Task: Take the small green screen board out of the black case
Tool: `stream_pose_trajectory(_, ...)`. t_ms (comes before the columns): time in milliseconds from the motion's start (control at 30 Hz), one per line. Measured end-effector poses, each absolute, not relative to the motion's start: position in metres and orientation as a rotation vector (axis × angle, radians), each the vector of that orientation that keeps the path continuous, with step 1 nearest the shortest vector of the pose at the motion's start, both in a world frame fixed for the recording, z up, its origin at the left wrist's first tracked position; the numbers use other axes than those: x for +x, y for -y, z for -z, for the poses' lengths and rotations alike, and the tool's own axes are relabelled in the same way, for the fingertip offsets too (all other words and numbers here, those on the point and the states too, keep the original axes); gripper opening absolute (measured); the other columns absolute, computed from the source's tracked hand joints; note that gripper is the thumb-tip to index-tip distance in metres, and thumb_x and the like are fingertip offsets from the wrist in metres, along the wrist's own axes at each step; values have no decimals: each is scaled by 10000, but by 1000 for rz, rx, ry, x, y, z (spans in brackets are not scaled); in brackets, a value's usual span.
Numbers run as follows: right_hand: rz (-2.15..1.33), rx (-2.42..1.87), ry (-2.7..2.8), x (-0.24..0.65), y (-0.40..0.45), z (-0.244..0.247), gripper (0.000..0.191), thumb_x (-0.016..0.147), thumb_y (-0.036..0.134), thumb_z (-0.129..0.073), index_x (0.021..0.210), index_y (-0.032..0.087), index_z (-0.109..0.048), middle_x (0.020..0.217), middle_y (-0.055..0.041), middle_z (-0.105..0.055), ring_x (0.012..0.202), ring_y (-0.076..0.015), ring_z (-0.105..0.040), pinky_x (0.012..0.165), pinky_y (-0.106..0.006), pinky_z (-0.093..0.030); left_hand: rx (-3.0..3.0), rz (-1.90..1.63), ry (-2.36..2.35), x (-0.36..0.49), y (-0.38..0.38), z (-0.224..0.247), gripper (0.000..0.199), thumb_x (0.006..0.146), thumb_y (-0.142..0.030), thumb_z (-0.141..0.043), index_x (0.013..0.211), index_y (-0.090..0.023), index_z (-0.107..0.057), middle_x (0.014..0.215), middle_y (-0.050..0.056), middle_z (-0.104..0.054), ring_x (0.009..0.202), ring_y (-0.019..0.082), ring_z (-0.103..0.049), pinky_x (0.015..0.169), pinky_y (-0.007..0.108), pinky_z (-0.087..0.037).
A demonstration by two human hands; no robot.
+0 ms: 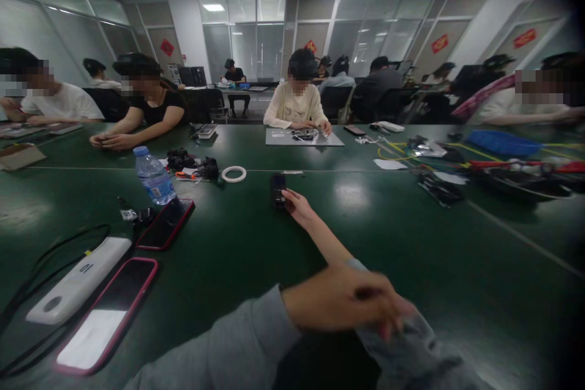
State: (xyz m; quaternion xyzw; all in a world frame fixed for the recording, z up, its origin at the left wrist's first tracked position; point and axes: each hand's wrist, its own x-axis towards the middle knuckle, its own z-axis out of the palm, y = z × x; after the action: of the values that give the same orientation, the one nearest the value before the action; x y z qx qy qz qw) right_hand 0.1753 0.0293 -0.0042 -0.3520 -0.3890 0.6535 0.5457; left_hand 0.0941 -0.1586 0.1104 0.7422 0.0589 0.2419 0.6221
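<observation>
My right hand (300, 208) reaches forward over the green table and is closed on the lower right side of a small black device (278, 190). The device has a dark screen at the top and small buttons below. Nearer to me, my left hand (345, 300) crosses over my right forearm, beside the grey right sleeve (388, 341). Its fingers are bent but smeared by motion, so I cannot tell whether they grip the sleeve.
Left on the green table (228, 329) are two red-edged phones (109, 317), a white power bank (80, 280) with black cables and a water bottle (154, 175). A white tape roll (234, 169) lies farther off. Cables and a blue tray (505, 142) are right. Several people sit opposite.
</observation>
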Motion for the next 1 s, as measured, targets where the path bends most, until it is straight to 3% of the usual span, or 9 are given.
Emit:
stream_pose_trajectory(33, -1555, -816, 934, 177, -21, 5, 481, 699, 303, -743, 1117, 138, -569, 1031, -66, -592, 860, -121, -590, 763, -212, -489, 1679, -800, -343, 86, 138, -107, 333, 849, -480, -445, 781, -176, -564, 744, 44, -591, 732, 144, -579, 750, 290, -464)
stream_pose_trajectory(100, -1572, -782, 957, 178, -7, 7, 499, 682, 308, -754, 1115, 134, -578, 1042, -78, -592, 896, -147, -588, 790, -234, -483, 1537, -1334, -767, 65, 94, -93, 284, 828, -440, -508, 941, -187, -569, 971, 85, -593, 937, 183, -560, 870, 331, -426)
stream_pose_trajectory(167, -1583, -772, 967, 179, -1, 6, 542, 642, 306, -783, 1117, 142, -581, 1070, -81, -585, 918, -165, -586, 800, -249, -488, 1465, -1610, -1050, 43, 54, -69, 489, 708, -394, -676, 1128, -200, -519, 1248, 117, -469, 1177, 236, -434, 1001, 369, -331)
stream_pose_trajectory(267, -1579, -779, 956, 178, -1, 6, 590, 615, 305, -800, 1140, 169, -568, 1120, -70, -565, 920, -156, -586, 784, -241, -499, 1336, -1477, -1102, 18, 18, -27, 744, 607, -363, -762, 1251, -188, -434, 1306, 149, -426, 1095, 245, -506, 956, 415, -383)
stream_pose_trajectory(333, -1586, -766, 951, 179, -4, 6, 581, 634, 315, -790, 1149, 173, -563, 1136, -70, -557, 916, -146, -584, 779, -235, -502, 1233, -1273, -1002, 8, 9, -8, 703, 628, -357, -749, 1234, -148, -459, 1157, 147, -555, 988, 228, -573, 921, 434, -415)
stream_pose_trajectory(400, -1599, -757, 955, 180, -6, 7, 568, 654, 325, -778, 1155, 171, -559, 1143, -73, -552, 922, -146, -580, 777, -236, -503, 1236, -1187, -911, 4, 6, -1, 592, 641, -328, -746, 1157, -123, -537, 1091, 133, -608, 1001, 217, -578, 957, 414, -397)
stream_pose_trajectory(667, -1532, -816, 1158, 176, -2, 7, 576, 674, 292, -762, 1191, 172, -539, 1123, -67, -559, 1034, -171, -538, 873, -266, -454, 1099, -1167, -811, -5, 6, -12, 582, 589, -196, -778, 1131, -138, -572, 1114, 106, -628, 1039, 195, -571, 999, 405, -369)
stream_pose_trajectory(1000, -1514, -849, 1202, 173, 0, 3, 571, 684, 341, -754, 1188, 172, -547, 1082, -62, -569, 996, -161, -537, 858, -257, -440, 1073, -1211, -829, -7, 3, -5, 590, 575, -211, -782, 1125, -131, -585, 1064, 109, -647, 1003, 204, -591, 962, 398, -394)
